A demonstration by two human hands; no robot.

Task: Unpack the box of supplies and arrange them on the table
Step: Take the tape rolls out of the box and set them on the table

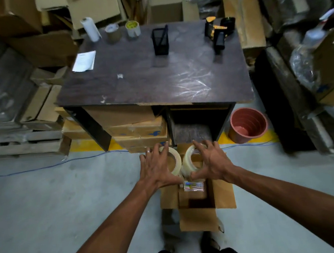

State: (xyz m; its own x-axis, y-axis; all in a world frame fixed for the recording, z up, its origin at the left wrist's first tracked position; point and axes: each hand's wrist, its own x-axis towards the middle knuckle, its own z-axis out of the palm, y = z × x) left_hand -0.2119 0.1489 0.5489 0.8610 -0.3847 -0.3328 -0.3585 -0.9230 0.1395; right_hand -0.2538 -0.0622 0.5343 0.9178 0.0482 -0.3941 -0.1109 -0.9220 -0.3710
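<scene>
An open cardboard box (222, 194) stands on the floor in front of the dark table (137, 84). My left hand (158, 166) grips a roll of clear tape (176, 162) from above, fingers spread round its rim. My right hand (211, 161) grips a second clear tape roll (187, 162) the same way. Both rolls are held side by side above the box. Inside the box lies a pack of coloured pens (194, 185). On the table stand a white roll (91, 29), a brown tape roll (113, 33), a yellow-topped roll (132, 28), a black mesh holder (160, 41) and tape dispensers (219, 32).
A sheet of paper (84, 61) lies at the table's left edge. A red bucket (248, 124) stands on the floor to the right. Cardboard boxes (137, 127) are stacked under and around the table. A blue cable (42, 167) runs across the floor.
</scene>
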